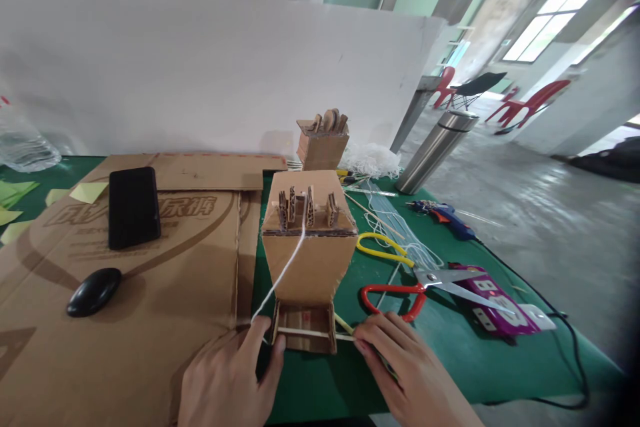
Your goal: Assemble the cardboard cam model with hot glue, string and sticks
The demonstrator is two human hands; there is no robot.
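A cardboard model (305,267) stands in front of me, with a small open tray (306,345) at its near end and several upright corrugated pieces on top. A thin pale stick (303,332) passes crosswise through the tray's side walls. My right hand (400,360) pinches the stick's right end. A white string (287,267) runs from the upright pieces down to my left hand (230,373), whose curled index finger and thumb hold it beside the tray's left wall. The string's end is partly hidden by the fingers. A yellowish strip lies close to my right fingertips.
Scissors (417,280) with one yellow and one red handle lie right, by a purple package (500,303). Beyond are a glue gun (445,219), a steel flask (435,150) and another cardboard piece (323,143). Left, a phone (134,207) and mouse (94,292) rest on flat cardboard (190,293).
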